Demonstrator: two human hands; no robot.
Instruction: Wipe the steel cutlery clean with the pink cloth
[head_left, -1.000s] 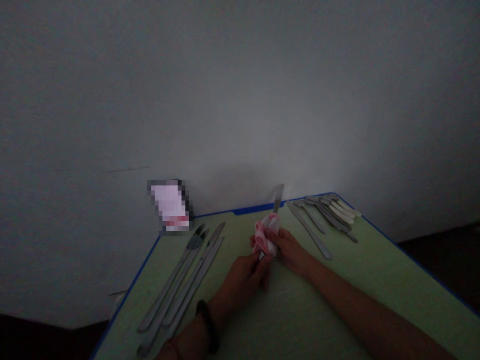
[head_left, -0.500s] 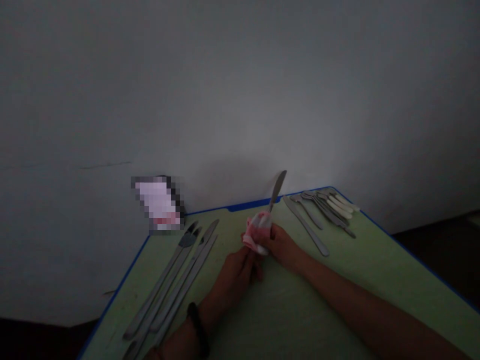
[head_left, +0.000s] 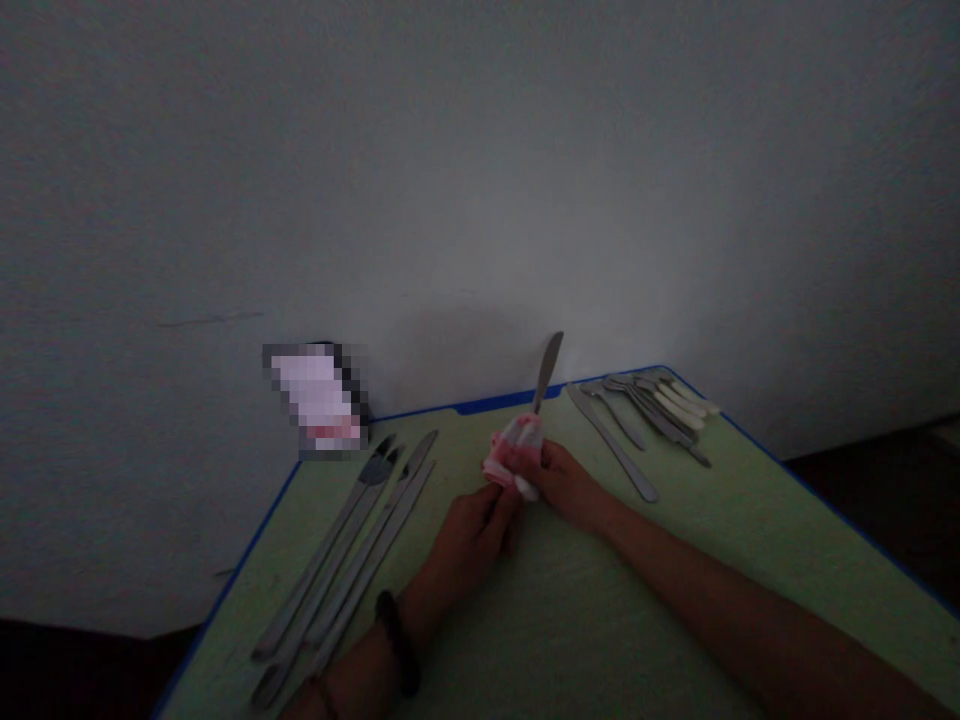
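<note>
A table knife (head_left: 550, 368) points up and away over the middle of the table, its blade bare. A pink-and-white cloth (head_left: 519, 445) is bunched around its lower part. My right hand (head_left: 568, 485) is closed on the cloth, pressing it about the knife. Just below, my left hand (head_left: 476, 525) is closed at the knife's handle end, which the fingers and cloth mostly hide. Left of my hands, several long metal knives (head_left: 367, 550) lie side by side, slanting away. On the right, a single table knife (head_left: 613, 445) lies nearest to my right hand.
Further right lies a cluster of metal cutlery (head_left: 652, 415) with several white-handled pieces (head_left: 679, 402). A blurred-out phone-like object (head_left: 319, 395) leans at the back left. The green table (head_left: 570, 620) has a blue edge and meets a grey wall (head_left: 480, 200).
The knife's blade has tipped slightly left and stands a little more upright. Both hands keep their hold, with the cloth shifted slightly. The whole view has moved a little.
</note>
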